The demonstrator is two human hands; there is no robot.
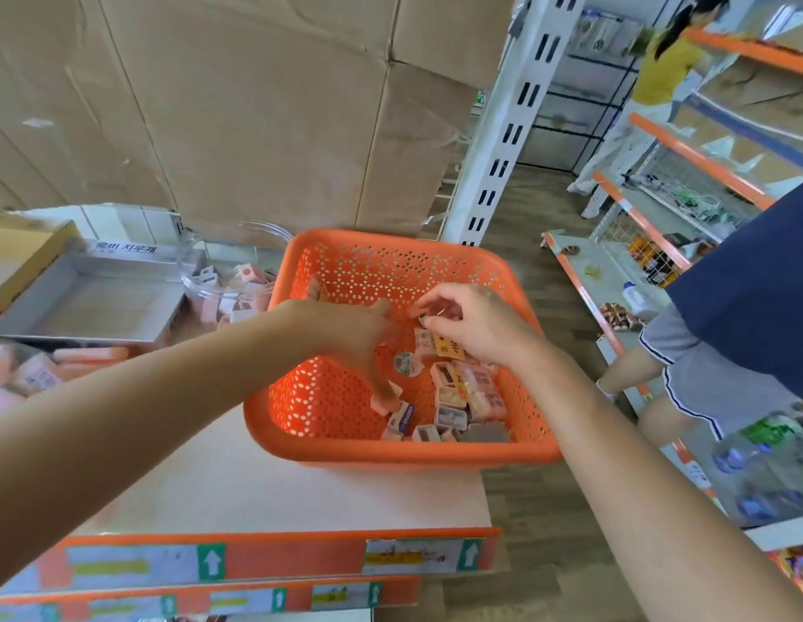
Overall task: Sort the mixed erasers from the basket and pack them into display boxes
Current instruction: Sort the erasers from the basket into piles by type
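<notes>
An orange perforated basket [345, 267] stands on the shelf top and holds several mixed small erasers [462, 397] along its right side. My left hand [345, 334] reaches down into the basket, blurred, its fingertips touching a pink eraser [384, 401]. My right hand [476, 321] hovers over the basket's far right and pinches a small pink eraser [419, 311] between thumb and fingers. A grey display box [90, 298] lies at the left with a bare floor. A clear round tub [229, 280] beside the basket holds pink erasers.
Pink packets [27, 374] lie at the left edge, next to a yellow-brown box [18, 258]. Cardboard cartons [256, 105] wall off the back. A person in a navy top [749, 307] stands close at the right. Another person [651, 83] stands at far orange shelving.
</notes>
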